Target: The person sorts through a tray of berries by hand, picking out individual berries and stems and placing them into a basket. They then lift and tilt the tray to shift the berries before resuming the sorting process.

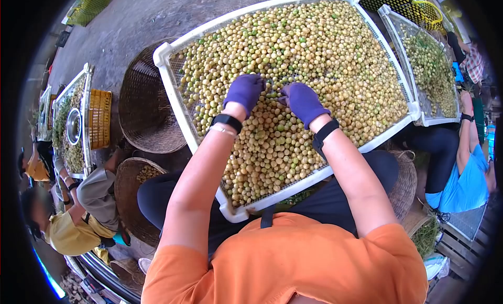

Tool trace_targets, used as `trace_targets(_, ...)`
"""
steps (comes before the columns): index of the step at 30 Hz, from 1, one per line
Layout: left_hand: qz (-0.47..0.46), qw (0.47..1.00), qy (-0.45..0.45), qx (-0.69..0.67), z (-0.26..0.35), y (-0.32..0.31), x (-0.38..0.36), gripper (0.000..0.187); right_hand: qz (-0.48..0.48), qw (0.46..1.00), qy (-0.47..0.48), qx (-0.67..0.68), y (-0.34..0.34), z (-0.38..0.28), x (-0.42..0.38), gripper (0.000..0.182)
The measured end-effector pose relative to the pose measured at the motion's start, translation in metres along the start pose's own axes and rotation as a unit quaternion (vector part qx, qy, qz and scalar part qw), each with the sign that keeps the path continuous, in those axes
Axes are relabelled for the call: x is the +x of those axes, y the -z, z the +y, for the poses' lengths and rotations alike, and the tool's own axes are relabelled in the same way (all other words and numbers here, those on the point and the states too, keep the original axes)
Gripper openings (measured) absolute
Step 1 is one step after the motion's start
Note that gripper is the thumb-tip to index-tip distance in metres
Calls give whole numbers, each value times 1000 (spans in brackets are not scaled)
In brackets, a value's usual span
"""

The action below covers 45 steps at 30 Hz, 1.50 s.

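A large white-framed mesh tray (pixel 195 31) lies tilted across my lap, covered with small round yellow-green fruits (pixel 314 47). Both of my hands wear purple gloves and rest low among the fruits near the tray's middle, close together. My left hand (pixel 244 93) has its fingers curled in toward the centre. Opposite it, my right hand (pixel 305 103) points its bunched fingertips the same way. A few green bits and a small patch of mesh show between them. Whatever is in the fingertips is too small or hidden to make out.
Left of the tray stands a deep wicker basket (pixel 131 94), with another basket (pixel 123 194) holding some fruits nearer me. Co-workers sit on both sides, beside a left tray (pixel 86 113) on a yellow crate (pixel 100 119) and a right tray (pixel 411 89). A basket (pixel 402 186) stands by my right leg.
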State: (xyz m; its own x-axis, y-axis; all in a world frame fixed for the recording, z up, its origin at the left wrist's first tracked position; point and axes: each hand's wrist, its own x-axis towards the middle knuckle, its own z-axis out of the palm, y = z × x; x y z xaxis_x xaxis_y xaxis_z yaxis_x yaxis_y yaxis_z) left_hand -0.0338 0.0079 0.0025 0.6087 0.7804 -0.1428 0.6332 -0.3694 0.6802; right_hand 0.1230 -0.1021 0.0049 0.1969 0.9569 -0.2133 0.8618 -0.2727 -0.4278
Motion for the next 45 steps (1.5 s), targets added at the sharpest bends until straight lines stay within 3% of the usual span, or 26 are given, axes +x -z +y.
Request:
trace_targets(1, -19, 996, -43, 77, 5, -3, 7, 25, 7, 1000, 13, -21, -6, 5, 0, 21)
trace_targets(2, -49, 991, -44, 119, 10, -6, 14, 26, 83, 993, 68, -38, -11, 12, 0, 23)
trace_targets(4, -71, 981, -27, 177, 14, -17, 28, 29, 43, 973, -84, 212, 15, 3, -12, 23)
trace_targets(5, -97, 975, -7, 198, 15, -23, 37, 30, 23, 930, -157, 332, 25, 0, -15, 23)
trace_targets(6, -109, 974, -1, 196, 21, -25, 40, 33, 25, 856, -155, 493, 26, 7, -18, 22)
trace_targets(9, -106, 969, -16, 221, 33, -27, 36, 24, 87, 747, -178, 635, 34, 21, -14, 29)
trace_targets(10, -108, 969, -11, 224, 37, -23, 34, 21, 99, 745, -184, 634, 36, 24, -10, 28)
trace_targets(13, -115, 966, 4, 231, 44, -19, 27, 19, 114, 777, -173, 594, 33, 32, 6, 19)
trace_targets(14, -115, 966, 13, 231, 46, -18, 23, 19, 90, 825, -186, 525, 33, 35, 12, 19)
trace_targets(17, -137, 969, -5, 206, 30, -26, 27, 21, 176, 948, -49, 260, 17, 31, 19, 20)
trace_targets(19, -154, 975, -36, 156, 28, -16, 25, 23, 182, 960, 7, 215, 6, 27, 25, 22)
trace_targets(21, -95, 995, 21, 5, 23, -6, 14, 27, 181, 965, 65, 179, 0, 23, 25, 21)
trace_targets(22, -92, 975, 106, -175, 26, 4, 5, 25, 135, 977, 94, 134, 0, 22, 27, 18)
trace_targets(23, -83, 915, 187, -349, 28, 13, -3, 22, 126, 985, 87, 80, -2, 19, 26, 18)
trace_targets(25, -117, 703, 156, -684, -5, 18, -9, 13, 105, 991, 72, -31, -6, 14, 25, 19)
trace_targets(27, -81, 693, 153, -700, -18, 24, -14, 13, 89, 992, 71, -57, -7, 12, 24, 20)
trace_targets(28, -36, 735, 159, -658, -18, 27, -17, 11, 90, 991, 75, -61, -7, 11, 24, 20)
trace_targets(31, -42, 908, 171, -381, -14, 30, -22, 14, 86, 991, 76, -68, -8, 7, 25, 19)
trace_targets(33, -2, 977, 96, -189, -7, 16, -21, 27, 86, 991, 70, -71, -8, 6, 25, 17)
trace_targets(35, -7, 998, 58, -37, -4, 7, -18, 26, 90, 991, 63, -74, -9, 5, 23, 16)
trace_targets(36, -31, 999, -1, 19, 2, 10, -16, 25, 91, 992, 66, -63, -7, 4, 21, 16)
trace_targets(39, -96, 989, -33, 111, 11, 2, -11, 27, 100, 992, 73, -12, -2, 11, 16, 19)
trace_targets(41, -176, 967, 22, 185, 19, 8, -10, 32, 118, 988, 81, 53, -4, 23, 18, 23)
trace_targets(43, -223, 942, 93, 233, 18, 22, -18, 32, 133, 982, 22, 130, 4, 24, 18, 26)
trace_targets(45, -210, 945, 55, 246, 6, 36, -18, 32, 143, 970, -39, 193, 7, 26, 19, 27)
